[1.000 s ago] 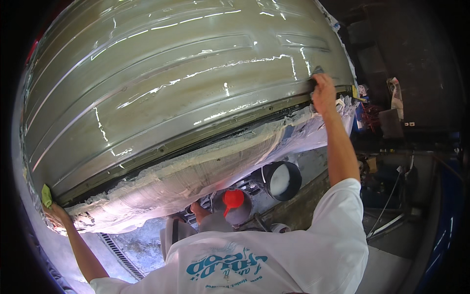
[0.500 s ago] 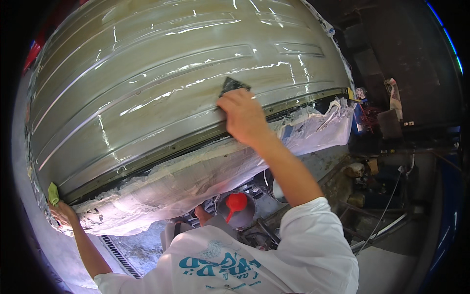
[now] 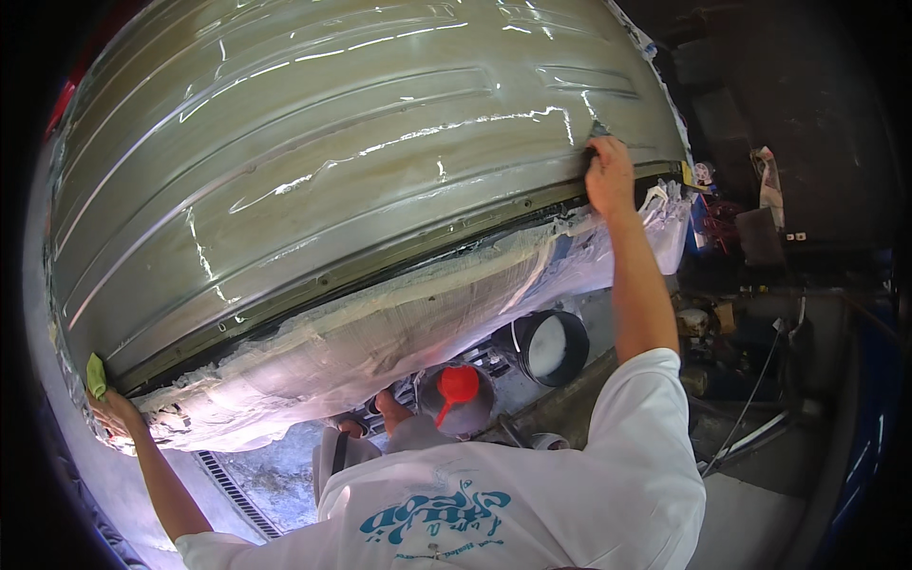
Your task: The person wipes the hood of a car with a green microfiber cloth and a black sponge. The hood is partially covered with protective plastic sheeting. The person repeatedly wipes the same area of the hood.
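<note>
Bucket (image 3: 467, 416) with red scoop (image 3: 458, 384), black bucket (image 3: 572, 355) with whitish contents (image 3: 547, 347) (right grip (image 3: 612, 177) around pad (image 3: 598, 130), left grip (image 3: 116, 412) unclear)

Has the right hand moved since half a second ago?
Yes: the right hand has moved rightward along the ribbed metal panel, nearer its right end.

This looks like a workshop for cars. A big, shiny metal roof (image 3: 313, 142) has a pale cover sheet (image 3: 380, 347) along its edge. Below, a black bucket (image 3: 576, 356) stands on the floor (image 3: 294, 470), which has a long drain grate (image 3: 237, 497).
</note>
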Tool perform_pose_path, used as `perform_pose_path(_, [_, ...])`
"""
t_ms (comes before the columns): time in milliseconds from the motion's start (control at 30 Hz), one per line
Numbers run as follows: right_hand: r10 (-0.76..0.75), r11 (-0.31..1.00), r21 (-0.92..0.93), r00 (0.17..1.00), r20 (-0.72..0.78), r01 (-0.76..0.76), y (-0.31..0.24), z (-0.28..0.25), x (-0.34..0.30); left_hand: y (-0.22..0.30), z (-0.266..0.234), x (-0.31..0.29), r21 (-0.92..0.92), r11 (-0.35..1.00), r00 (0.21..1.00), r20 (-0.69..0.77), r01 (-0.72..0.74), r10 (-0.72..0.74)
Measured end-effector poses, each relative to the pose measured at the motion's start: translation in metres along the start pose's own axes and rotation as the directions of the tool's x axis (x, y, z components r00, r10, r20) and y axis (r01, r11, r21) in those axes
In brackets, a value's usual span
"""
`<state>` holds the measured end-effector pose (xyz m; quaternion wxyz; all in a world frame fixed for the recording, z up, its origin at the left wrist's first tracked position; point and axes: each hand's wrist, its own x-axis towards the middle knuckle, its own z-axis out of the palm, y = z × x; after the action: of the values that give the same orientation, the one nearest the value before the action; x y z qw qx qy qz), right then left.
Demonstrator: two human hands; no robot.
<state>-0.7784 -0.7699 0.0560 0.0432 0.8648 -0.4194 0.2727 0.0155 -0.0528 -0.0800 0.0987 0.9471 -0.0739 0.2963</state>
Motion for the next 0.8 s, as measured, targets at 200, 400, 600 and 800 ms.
perform_pose_path(200, [-0.014, 0.999, 0.05, 0.999, -0.037, 0.016, -0.124, 0.012, -0.009, 0.007, -0.001, -0.01, -0.016, 1.0, 1.0, 0.022, 0.023, -0.022])
perform_pose_path(400, [-0.007, 0.996, 0.086, 1.0, 0.029, 0.004, -0.286, 0.036, -0.019, 0.027, -0.012, -0.014, -0.042, 0.997, 0.998, 0.043, 0.057, -0.055])
perform_pose_path(600, [-0.218, 0.916, 0.357, 0.974, 0.064, 0.182, -0.383, 0.042, -0.024, 0.043, -0.023, -0.015, -0.045, 0.997, 0.996, 0.053, 0.068, -0.066])
perform_pose_path(800, [-0.108, 0.977, 0.188, 0.994, 0.019, 0.103, -0.183, 0.006, -0.004, 0.0, -0.009, 0.0, 0.059, 0.995, 0.996, 0.03, 0.084, -0.086])
